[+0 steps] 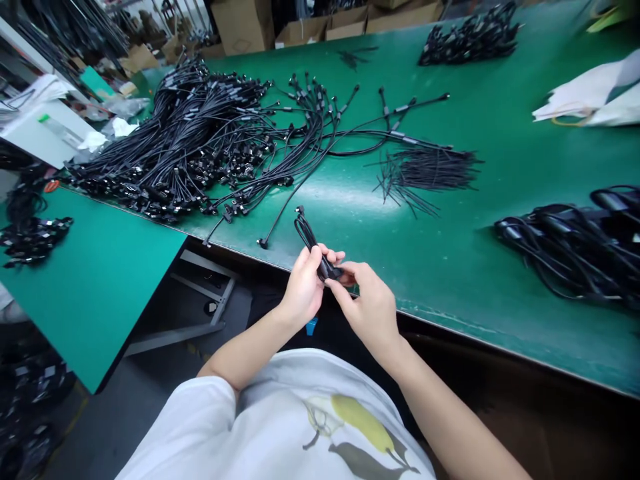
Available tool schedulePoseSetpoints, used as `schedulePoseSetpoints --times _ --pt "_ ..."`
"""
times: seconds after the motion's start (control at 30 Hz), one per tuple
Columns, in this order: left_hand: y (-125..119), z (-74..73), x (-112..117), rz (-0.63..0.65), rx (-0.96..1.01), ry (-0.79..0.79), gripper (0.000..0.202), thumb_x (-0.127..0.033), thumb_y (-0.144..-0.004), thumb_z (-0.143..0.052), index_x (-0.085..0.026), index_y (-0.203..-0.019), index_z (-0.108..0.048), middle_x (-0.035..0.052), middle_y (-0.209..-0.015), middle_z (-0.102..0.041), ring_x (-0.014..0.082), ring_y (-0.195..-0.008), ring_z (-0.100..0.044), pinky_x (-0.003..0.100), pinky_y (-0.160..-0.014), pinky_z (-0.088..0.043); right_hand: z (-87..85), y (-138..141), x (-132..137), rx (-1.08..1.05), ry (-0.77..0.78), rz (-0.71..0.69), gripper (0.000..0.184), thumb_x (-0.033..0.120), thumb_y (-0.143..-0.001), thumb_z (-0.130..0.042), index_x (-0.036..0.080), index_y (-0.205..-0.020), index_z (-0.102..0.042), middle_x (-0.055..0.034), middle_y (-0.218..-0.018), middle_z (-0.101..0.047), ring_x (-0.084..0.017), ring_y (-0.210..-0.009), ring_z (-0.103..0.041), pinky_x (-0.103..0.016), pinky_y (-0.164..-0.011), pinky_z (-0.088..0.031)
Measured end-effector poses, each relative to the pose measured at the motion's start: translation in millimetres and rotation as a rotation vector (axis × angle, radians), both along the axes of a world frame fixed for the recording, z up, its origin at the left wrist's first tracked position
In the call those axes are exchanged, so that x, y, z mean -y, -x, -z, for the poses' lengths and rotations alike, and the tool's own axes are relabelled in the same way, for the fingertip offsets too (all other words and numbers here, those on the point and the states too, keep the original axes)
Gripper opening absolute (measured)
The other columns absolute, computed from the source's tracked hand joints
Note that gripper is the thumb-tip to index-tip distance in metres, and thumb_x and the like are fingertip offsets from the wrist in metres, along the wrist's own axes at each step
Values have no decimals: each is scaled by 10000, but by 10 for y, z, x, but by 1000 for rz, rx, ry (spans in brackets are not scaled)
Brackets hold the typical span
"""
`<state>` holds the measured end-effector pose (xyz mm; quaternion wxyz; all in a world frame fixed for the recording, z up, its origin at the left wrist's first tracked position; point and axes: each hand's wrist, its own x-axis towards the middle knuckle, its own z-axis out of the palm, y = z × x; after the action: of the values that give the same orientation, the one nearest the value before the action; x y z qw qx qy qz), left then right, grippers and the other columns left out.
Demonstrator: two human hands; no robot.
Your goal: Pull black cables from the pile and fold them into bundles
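A black cable [306, 231], folded into a narrow bundle, is held over the near edge of the green table. My left hand [306, 283] is closed round the middle of the bundle, and a looped end with a small plug sticks out above its fingers. At the bundle's lower end, my right hand [367, 300] pinches the cable between thumb and fingers. The fingers partly cover what lies there. Beyond the hands, a pile of thin black ties [430, 170] rests on the table.
A large heap of black cables [185, 133] spreads over the back left of the green table [320, 210]. Coiled cable bundles [575, 247] lie at the right, with more bundles [470, 33] at the back. White bags [595, 90] lie at the far right. Cardboard boxes [245, 27] stand behind.
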<state>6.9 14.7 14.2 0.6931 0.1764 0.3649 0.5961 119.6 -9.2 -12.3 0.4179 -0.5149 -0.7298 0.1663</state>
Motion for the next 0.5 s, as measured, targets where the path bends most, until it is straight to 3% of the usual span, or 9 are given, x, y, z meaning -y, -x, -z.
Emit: schedulePoseSetpoints --times 0.17,0.3,0.4,0.5 --pt "8 -36 -23 29 -58 42 166 -228 -961 -451 -155 -825 -510 -36 -684 -493 59 -635 -513 177 -623 -414 39 -17 -50 229 -228 -51 297 143 -924 -487 191 -1188 -616 -150 -1152 -630 -241 -1025 -618 -362 -833 -526" --pt "64 13 -30 117 -195 45 243 -353 -961 -472 -148 -837 -513 -34 -699 -489 47 -612 -470 160 -594 -403 113 -98 -30 279 -381 -204 337 59 -912 -454 166 -1180 -627 -156 -1185 -637 -236 -1041 -626 -356 -837 -527" --pt "122 89 -23 219 -290 -20 348 -491 -903 -544 -162 -812 -480 -59 -643 -417 51 -565 -429 171 -559 -412 -42 -258 -50 199 -328 -305 326 110 -926 -505 175 -1236 -583 -130 -1142 -649 -200 -1030 -627 -318 -849 -531" --pt "158 131 0 436 -365 -138 415 -594 -859 -547 -187 -854 -460 -81 -603 -359 73 -532 -413 212 -540 -448 -313 -414 -177 200 -403 -187 376 199 -921 -572 189 -1296 -543 -137 -1207 -620 -223 -1137 -578 -363 -937 -496"
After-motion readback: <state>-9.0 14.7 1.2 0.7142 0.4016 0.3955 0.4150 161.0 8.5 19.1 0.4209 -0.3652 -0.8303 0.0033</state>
